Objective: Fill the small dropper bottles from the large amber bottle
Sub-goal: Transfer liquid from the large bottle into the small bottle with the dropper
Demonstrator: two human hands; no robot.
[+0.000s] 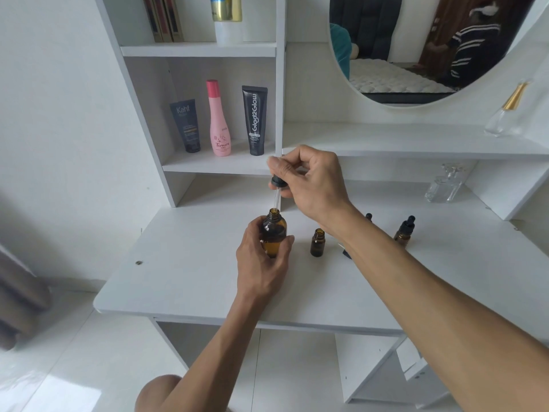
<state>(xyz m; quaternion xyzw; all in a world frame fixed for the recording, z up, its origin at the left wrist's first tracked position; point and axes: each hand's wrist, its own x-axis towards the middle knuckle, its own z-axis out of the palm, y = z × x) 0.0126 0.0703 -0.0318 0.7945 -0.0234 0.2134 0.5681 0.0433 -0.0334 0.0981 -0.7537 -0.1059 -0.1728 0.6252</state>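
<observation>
Left hand [261,257] wraps its fingers [286,243] round the large amber bottle [273,233], steadying it upright on the desk [190,263]. Cap is off, neck open. Liquid inside looks dark; level hard to read.

Right hand [312,179] pinches the bulb of a dropper [277,188] above it, glass tip just at or inside the big bottle's mouth. Looks like a draw (or a return) of liquid in progress; cannot tell if the pipette is loaded.

Just right of the big bottle: one small dropper bottle [317,242], uncapped, standing, near but not touching. Fill level unreadable through the amber glass. Its loose dropper piece [346,251] seems to lie beside the forearm, mostly hidden.

Further right: capped small bottle [404,230], and another black dropper top [368,216] peeking behind the arm.

Judgement: early to mid task. One bottle open for filling; at least one capped, status unknown.
</observation>
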